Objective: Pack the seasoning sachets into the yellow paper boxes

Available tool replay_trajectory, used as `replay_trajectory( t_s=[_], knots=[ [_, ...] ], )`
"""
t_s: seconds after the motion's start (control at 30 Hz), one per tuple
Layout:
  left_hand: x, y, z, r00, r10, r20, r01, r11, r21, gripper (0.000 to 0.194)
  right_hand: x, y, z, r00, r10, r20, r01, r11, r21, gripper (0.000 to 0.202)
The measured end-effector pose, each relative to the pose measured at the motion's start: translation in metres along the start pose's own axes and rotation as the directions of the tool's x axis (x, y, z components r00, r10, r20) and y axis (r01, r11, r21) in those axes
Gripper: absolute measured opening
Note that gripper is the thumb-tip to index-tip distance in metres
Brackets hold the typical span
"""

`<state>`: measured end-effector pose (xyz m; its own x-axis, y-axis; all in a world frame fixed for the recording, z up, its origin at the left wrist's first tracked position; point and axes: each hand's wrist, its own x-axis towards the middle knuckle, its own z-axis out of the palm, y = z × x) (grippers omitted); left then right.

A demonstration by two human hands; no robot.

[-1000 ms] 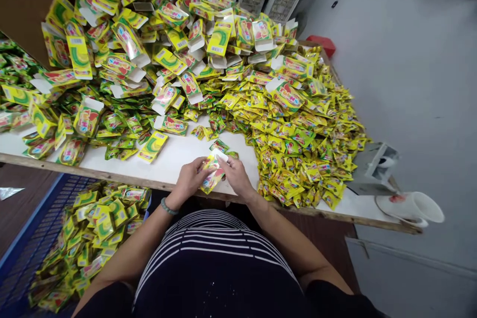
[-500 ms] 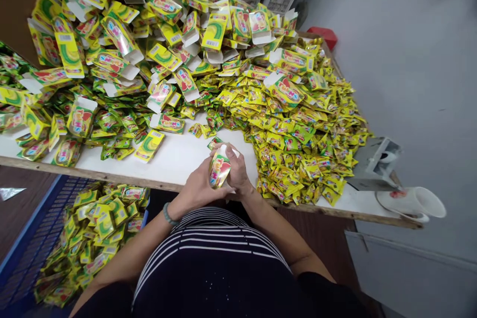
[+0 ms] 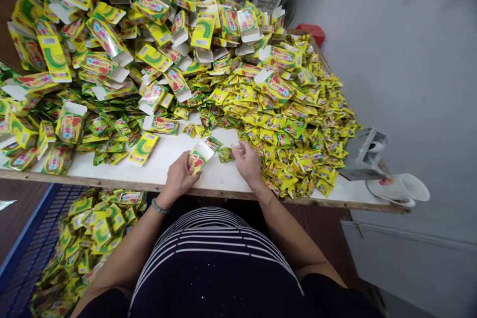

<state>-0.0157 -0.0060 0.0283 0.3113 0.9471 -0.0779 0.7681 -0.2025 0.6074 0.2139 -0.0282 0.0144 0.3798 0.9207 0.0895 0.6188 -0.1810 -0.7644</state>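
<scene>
OK, head cam: left hand [image 3: 181, 175] closed around a small flap-up candy carton [image 3: 197, 160], centre frame, over the white table [image 3: 223, 179]. Right hand [image 3: 249, 163], just right of centre, half-curled, fingertips by a green sachet [image 3: 224, 155]; can't tell if gripping. Yellow sachet pile [image 3: 290, 134] right of it, carton heap [image 3: 149, 30] upper left, blue crate [image 3: 28, 238] with cartons lower left.

The held carton [image 3: 196, 160] looks like glossy printed card, the sachets [image 3: 298, 159] shiny, crinkled film. The surface [image 3: 219, 174] has a smooth top and a rough wooden edge [image 3: 112, 183]; the basket [image 3: 39, 231] is plastic, the shirt [image 3: 216, 278] matt cloth (with glinting specks).
</scene>
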Motion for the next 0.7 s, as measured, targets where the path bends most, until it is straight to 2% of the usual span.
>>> replay_trajectory(
  t_s=[0.03,0.1,0.2,0.27,0.33,0.4,0.47,0.53,0.63,0.7],
  knots=[
    [0.003,-0.003,0.000,1.000,0.022,-0.010,-0.022,1.000,0.022,0.053,0.004,0.005,0.003,1.000,-0.003,-0.001,0.003,0.989,-0.146,0.048],
    [0.009,-0.007,0.002,0.997,0.071,-0.011,-0.070,0.996,0.059,0.052,0.009,0.011,0.009,0.997,-0.009,0.074,0.034,0.936,-0.350,0.036],
    [0.014,-0.009,0.007,0.993,0.116,0.000,-0.115,0.989,0.098,0.053,0.010,0.017,0.016,0.990,-0.002,0.142,0.059,0.917,-0.396,0.026],
    [0.014,-0.010,0.010,0.992,0.122,0.014,-0.123,0.988,0.097,0.052,0.008,0.020,0.015,0.991,0.028,0.127,0.007,0.963,-0.269,0.032],
    [0.013,-0.011,0.012,0.993,0.114,0.038,-0.117,0.990,0.075,0.052,0.005,0.020,0.012,0.987,0.084,0.134,-0.082,0.996,-0.021,0.041],
    [0.012,-0.011,0.013,0.990,0.119,0.070,-0.123,0.991,0.054,0.056,0.004,0.015,0.010,0.978,0.123,0.171,-0.167,0.947,0.273,0.048],
    [0.012,-0.010,0.013,0.986,0.138,0.096,-0.143,0.989,0.042,0.062,0.003,0.004,0.010,0.972,0.119,0.201,-0.203,0.855,0.477,0.050],
    [0.012,-0.010,0.012,0.984,0.146,0.103,-0.150,0.988,0.031,0.064,0.004,-0.008,0.011,0.973,0.073,0.218,-0.181,0.828,0.531,0.049],
    [0.010,-0.011,0.010,0.987,0.137,0.083,-0.139,0.990,0.017,0.061,0.007,-0.018,0.011,0.962,-0.037,0.271,-0.091,0.891,0.445,0.044],
    [0.007,-0.011,0.009,0.981,0.167,0.097,-0.170,0.985,0.021,0.060,0.010,-0.018,0.008,0.938,-0.093,0.333,-0.036,0.931,0.364,0.040]
  ],
)
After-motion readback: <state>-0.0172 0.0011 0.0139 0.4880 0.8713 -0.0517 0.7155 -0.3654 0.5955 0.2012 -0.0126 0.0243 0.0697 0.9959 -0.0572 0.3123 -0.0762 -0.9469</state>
